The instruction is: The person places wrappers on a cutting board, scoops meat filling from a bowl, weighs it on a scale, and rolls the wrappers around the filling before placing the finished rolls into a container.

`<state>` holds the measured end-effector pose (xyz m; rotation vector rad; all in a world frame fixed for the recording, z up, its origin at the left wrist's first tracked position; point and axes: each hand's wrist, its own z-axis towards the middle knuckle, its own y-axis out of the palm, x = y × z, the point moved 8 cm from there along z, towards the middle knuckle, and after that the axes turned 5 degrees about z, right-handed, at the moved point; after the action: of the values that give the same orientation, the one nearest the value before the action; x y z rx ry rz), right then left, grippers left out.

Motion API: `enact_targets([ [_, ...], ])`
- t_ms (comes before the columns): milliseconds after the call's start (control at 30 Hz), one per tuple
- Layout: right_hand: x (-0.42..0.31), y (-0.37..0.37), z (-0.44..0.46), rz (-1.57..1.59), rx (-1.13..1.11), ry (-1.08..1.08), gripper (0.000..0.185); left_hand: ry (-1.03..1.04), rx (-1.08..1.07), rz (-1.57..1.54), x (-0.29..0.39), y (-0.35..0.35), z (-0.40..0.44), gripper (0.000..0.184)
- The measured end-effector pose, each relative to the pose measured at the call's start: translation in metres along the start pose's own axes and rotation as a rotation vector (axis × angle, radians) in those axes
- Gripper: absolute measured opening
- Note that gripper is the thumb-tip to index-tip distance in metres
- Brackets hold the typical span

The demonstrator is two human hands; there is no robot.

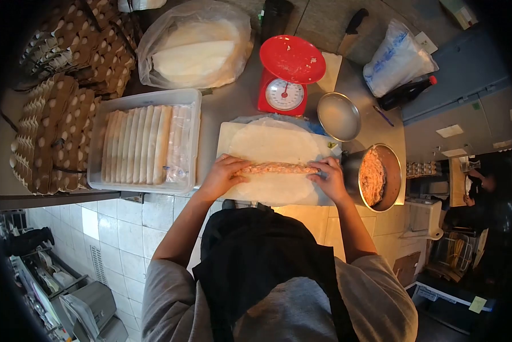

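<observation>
A log of pinkish ground meat filling [279,168] lies across a round, pale wrapper sheet [276,142]. The sheet rests on a white board [226,139] at the counter's front edge. At the log's left end, my left hand [224,175] has its thumb and fingers curled round the meat. My right hand [329,176] pinches the opposite end in the same way. To the right of that hand stands a metal pot [394,176] with more ground meat [372,176] inside.
Left of the board, a clear plastic bin [194,142] contains several finished rolls [136,145]. Behind are a bag of wrapper sheets [196,51], a red scale [284,94], a metal bowl [340,117] and a knife [353,28]. Egg trays [51,137] are stacked far left.
</observation>
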<state>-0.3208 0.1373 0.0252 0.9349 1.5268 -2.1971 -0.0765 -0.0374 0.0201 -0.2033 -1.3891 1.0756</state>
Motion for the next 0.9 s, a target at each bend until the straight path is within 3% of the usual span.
enact_targets([
  [100,0.001,0.0,0.0,-0.018,0.006,0.027,0.044,0.017,-0.065,0.009,-0.011,0.005,-0.001,0.042],
  [200,-0.009,-0.003,0.002,0.001,-0.035,0.018,0.043,-0.004,0.092,0.012,-0.003,-0.011,-0.003,0.039],
  [400,0.0,0.0,0.001,-0.045,-0.034,0.034,0.046,-0.02,-0.027,0.036,-0.018,-0.007,-0.009,0.036],
  [500,-0.014,-0.004,0.004,-0.024,-0.074,0.026,0.044,-0.062,0.064,0.069,-0.009,-0.019,-0.013,0.036],
  [567,-0.046,-0.009,0.013,-0.169,-0.051,-0.069,0.041,-0.023,0.086,0.063,-0.006,-0.021,-0.015,0.032],
  [600,-0.059,-0.005,0.015,-0.243,-0.036,-0.112,0.04,0.0,0.093,0.059,-0.004,-0.02,-0.016,0.03],
  [733,-0.094,0.065,0.037,0.018,-0.101,-0.283,0.029,-0.031,0.194,-0.013,0.002,-0.006,-0.007,0.022],
  [900,-0.099,0.085,0.047,-0.034,-0.1,-0.27,0.016,-0.068,0.225,0.044,0.007,-0.005,-0.003,0.017],
])
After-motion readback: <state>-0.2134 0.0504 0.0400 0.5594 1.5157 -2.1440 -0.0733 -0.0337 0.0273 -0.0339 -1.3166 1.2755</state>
